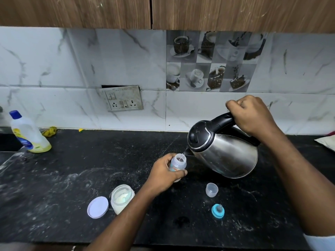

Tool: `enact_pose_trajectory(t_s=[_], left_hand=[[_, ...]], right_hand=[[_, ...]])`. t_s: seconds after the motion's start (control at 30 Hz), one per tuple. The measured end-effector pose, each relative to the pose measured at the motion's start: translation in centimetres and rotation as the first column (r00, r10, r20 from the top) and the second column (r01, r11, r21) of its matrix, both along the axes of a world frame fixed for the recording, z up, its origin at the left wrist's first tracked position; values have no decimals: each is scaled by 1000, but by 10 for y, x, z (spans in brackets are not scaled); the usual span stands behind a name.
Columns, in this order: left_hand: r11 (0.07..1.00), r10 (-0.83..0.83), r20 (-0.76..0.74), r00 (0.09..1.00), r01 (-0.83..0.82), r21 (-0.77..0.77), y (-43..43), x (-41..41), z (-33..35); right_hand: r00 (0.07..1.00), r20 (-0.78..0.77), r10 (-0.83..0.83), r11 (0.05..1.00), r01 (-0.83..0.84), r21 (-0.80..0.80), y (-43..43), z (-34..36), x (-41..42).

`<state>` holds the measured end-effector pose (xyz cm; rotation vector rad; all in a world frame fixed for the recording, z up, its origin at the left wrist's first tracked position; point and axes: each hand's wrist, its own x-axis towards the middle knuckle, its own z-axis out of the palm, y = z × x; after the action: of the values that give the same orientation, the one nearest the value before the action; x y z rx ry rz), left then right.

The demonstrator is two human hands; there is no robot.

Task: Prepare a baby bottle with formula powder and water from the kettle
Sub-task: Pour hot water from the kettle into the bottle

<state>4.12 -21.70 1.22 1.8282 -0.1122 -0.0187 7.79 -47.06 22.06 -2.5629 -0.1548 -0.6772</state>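
Note:
A small clear baby bottle point(178, 162) stands open-mouthed on the black counter point(90, 169), and my left hand point(163, 173) grips its side. My right hand point(252, 115) holds the black handle of a steel kettle point(228, 154), tilted to the left with its spout over the bottle's mouth. A thin stream of water runs from the spout into the bottle. In front of the bottle sit an open jar of white formula powder point(121, 197), its pale lid point(97, 207), a clear cap point(211, 189) and the blue teat ring point(218, 211).
A dish-soap bottle with a blue cap point(29, 133) stands at the far left beside a sink edge. A yellow-green cloth point(49, 131) lies against the wall. A socket plate point(122, 98) is set in the marble backsplash. A pale packet point(326, 142) lies at the right edge.

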Motion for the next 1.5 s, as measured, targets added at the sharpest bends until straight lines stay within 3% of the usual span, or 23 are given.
enact_pose_trajectory(t_s=[1.5], left_hand=[[1000,3,8,1000,-3,-4,2,5,-21]], right_hand=[[1000,11,-20,998,20,-60,4,-3,0]])
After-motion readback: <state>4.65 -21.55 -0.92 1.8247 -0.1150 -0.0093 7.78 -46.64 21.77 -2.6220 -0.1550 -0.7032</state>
